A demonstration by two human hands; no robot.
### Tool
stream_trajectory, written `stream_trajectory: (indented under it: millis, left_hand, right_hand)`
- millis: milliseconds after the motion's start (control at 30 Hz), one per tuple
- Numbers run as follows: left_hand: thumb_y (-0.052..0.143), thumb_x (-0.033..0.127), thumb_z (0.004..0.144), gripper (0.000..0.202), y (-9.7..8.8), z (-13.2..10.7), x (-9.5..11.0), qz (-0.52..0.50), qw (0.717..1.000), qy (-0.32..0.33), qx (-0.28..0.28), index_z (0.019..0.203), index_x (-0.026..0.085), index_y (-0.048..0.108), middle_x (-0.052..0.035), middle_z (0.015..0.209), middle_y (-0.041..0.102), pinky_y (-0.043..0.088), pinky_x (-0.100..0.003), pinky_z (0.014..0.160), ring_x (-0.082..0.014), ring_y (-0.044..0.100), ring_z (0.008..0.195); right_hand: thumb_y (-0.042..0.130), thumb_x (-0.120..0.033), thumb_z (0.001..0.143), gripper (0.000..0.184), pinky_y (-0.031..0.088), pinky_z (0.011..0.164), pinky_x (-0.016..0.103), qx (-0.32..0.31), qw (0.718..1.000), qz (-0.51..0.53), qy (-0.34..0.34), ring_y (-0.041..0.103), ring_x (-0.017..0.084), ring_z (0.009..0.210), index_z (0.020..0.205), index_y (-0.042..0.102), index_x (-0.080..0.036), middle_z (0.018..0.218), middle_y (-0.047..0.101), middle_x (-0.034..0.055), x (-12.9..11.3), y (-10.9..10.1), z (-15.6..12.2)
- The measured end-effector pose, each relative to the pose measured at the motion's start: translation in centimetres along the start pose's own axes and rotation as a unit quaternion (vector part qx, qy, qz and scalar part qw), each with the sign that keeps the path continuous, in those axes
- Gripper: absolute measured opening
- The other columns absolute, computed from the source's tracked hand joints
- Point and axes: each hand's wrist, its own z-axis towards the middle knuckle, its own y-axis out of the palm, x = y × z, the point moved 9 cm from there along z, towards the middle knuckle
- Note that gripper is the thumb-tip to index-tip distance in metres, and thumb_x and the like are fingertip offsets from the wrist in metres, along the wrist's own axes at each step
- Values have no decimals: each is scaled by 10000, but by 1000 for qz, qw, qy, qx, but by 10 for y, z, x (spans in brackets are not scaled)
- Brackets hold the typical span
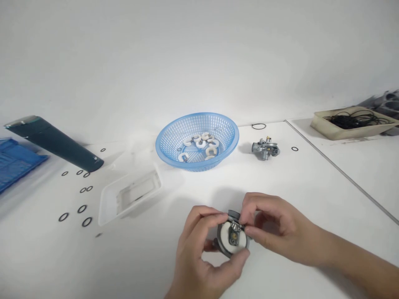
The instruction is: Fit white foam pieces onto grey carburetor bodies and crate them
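Observation:
My left hand [205,253] grips a small metal carburetor [223,248] by its sides, thumb below and fingers above. Its round open bowl side faces up, and a white C-shaped float [227,238] lies inside around a brass-coloured jet. My right hand [274,226] is closed in a pinch at the carburetor's upper right edge, beside the float's hinge. What its fingertips hold, if anything, is too small and too covered to make out. A second carburetor [266,148] lies on the table beyond my right hand.
A blue mesh basket [166,155] holds several white floats. On the left are a white tray [106,203], several black O-rings [82,209], a dark teal tumbler [62,143] and blue plastic [18,162]. A cream bin [327,128] with black rings stands far right, past a table seam [343,171].

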Motion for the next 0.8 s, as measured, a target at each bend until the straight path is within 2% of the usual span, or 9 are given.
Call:
stream_trajectory:
  millis: [100, 267, 400, 500, 667, 800]
  left_hand:
    - [886, 95, 795, 589, 1, -2, -5, -13, 999, -30, 4, 1300, 361, 743, -31, 1259, 642, 708, -208, 594, -177, 776, 973]
    - [878, 128, 793, 546, 2, -5, -3, -20, 999, -22, 42, 1275, 359, 769, -36, 1253, 642, 688, -206, 577, -175, 764, 956]
    - [868, 134, 805, 554, 2, -5, -3, -15, 999, -9, 41, 1298, 368, 769, -24, 1218, 638, 680, -188, 563, -151, 758, 916]
    - [873, 132, 817, 588, 2, -5, 0, -6, 999, 24, 35, 1345, 366, 763, -17, 1173, 628, 674, -171, 554, -126, 748, 865]
    - [865, 111, 825, 625, 1, -5, 1, 2, 999, 35, 27, 1384, 361, 736, -28, 1208, 619, 694, -178, 585, -145, 775, 933]
    - [855, 75, 814, 639, 2, -3, 11, 23, 998, 60, 15, 1383, 335, 724, -32, 1199, 605, 690, -158, 587, -150, 790, 954]
  right_hand:
    - [780, -342, 1119, 104, 568, 708, 241, 2, 1000, 2, 5, 684, 157, 841, 1073, 768, -250, 1048, 716, 28, 3, -1, 0]
    - [780, -363, 1127, 124, 564, 701, 236, -3, 1000, 0, 0, 671, 151, 825, 1073, 773, -251, 1045, 706, 27, 4, 0, -1]
    - [785, -364, 1132, 129, 561, 706, 239, -5, 1000, 10, -3, 659, 150, 827, 1068, 772, -252, 1034, 698, 24, 5, 0, -1]
    - [791, -361, 1130, 134, 547, 690, 245, -2, 1000, 18, -8, 650, 152, 816, 1062, 768, -248, 1020, 693, 25, 5, 0, 0]
    - [776, -271, 1113, 35, 576, 741, 268, -20, 999, 25, -20, 669, 169, 875, 1108, 751, -248, 1079, 700, 36, 1, 2, -2]
    - [846, -229, 1044, 150, 599, 791, 289, -33, 999, 29, -21, 682, 191, 952, 1146, 742, -262, 1127, 697, 37, 0, 3, -3]
